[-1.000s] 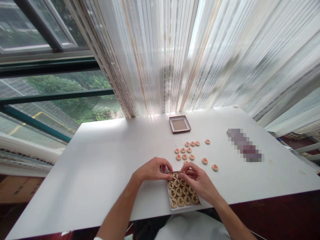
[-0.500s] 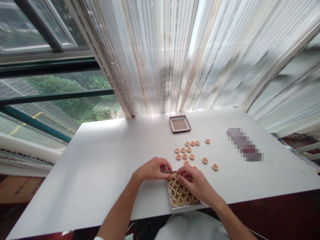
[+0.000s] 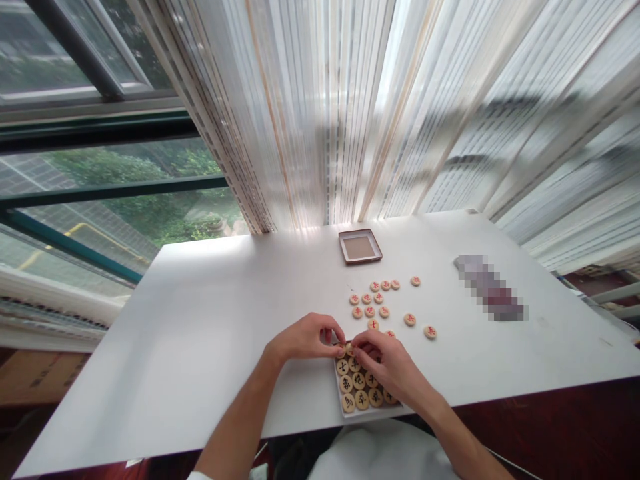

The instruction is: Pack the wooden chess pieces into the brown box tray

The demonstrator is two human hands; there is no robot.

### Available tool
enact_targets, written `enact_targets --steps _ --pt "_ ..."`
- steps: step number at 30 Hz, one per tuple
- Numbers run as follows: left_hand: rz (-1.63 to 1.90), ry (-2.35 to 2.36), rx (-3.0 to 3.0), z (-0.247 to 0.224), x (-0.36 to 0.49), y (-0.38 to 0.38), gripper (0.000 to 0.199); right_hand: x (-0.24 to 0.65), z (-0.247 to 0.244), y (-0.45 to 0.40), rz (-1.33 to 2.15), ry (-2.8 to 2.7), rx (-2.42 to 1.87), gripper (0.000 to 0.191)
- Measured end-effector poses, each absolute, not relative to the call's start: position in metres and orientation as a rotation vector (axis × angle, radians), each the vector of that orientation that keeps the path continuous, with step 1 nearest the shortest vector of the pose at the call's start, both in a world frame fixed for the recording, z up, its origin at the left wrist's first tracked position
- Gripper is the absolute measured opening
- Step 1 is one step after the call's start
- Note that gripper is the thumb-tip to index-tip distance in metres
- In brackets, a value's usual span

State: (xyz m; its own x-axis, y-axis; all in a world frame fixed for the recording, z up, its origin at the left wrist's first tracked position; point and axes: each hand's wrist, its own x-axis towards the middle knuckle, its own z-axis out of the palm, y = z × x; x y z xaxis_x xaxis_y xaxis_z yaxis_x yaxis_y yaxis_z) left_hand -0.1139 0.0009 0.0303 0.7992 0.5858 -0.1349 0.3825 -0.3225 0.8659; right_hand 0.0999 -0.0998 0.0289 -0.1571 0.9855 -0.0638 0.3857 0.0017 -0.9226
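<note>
At the near edge of the table, a shallow square box (image 3: 353, 413) holds rows of round wooden Chinese chess pieces (image 3: 359, 381) with black characters. My left hand (image 3: 311, 337) curls round the box's far left corner, thumb and fingertips closed on a chess piece (image 3: 341, 351) there. Just beside it, my right hand (image 3: 383, 357) pinches another chess piece (image 3: 349, 348) in the far row. That hand covers the right part of the box. Beyond the box, several red-lettered Chinese chess pieces (image 3: 369, 311) lie face up on the table.
An open box lid (image 3: 361, 247) lies inside up at the back of the white table (image 3: 210, 320). A pixelated object (image 3: 490, 288) rests on the right side. Striped curtains (image 3: 325, 113) hang behind the table, with a window (image 3: 115, 187) at the left.
Both hands keep nearly the same place at the box's far left corner. The piece under my right fingertips has shifted slightly; the loose red pieces stay put.
</note>
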Motion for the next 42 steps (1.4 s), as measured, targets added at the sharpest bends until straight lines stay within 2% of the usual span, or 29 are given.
enact_targets --steps 25,42 --pt "0.233 0.780 1.967 0.030 -0.109 -0.002 0.022 0.092 0.019 -0.104 0.874 -1.681 -1.539 0.010" --pt "0.248 0.833 2.070 0.028 -0.104 -0.005 0.021 0.099 0.028 -0.108 0.962 -1.666 -1.470 0.009"
